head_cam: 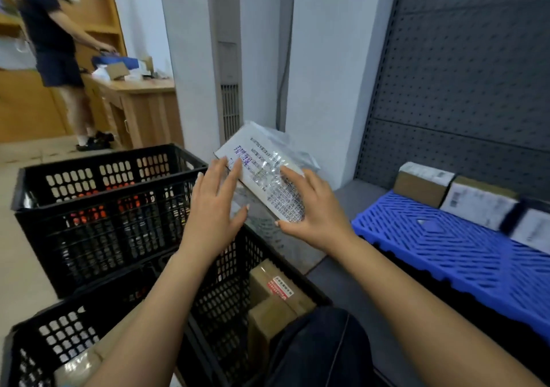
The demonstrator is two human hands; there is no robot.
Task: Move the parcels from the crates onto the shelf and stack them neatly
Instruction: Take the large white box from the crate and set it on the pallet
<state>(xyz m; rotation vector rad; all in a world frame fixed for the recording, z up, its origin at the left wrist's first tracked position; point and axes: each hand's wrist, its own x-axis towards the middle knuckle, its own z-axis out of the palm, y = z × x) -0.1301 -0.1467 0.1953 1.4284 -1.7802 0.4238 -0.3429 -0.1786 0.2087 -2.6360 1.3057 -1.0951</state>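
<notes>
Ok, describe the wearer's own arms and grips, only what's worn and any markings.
Both forearms are bare, with no sleeves in view. The left grip and right grip wear no gloves, and no rings, watch or bracelet show. The fingernails are longish and pale.

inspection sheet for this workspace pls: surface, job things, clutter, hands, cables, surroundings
surface: blue slatted shelf, on the right
job's things: parcel in a plastic bag, held above the crates; three parcels in a row at the shelf's back; brown boxes in the near crate; far crate, contents unclear
clutter: boxes and bags on a far counter
hands: left hand, fingers straight, touches the parcel's left end; right hand grips its right end
cables: grey line up the wall, cable or pipe unclear
surroundings: pegboard behind the shelf; another person at the counter
</notes>
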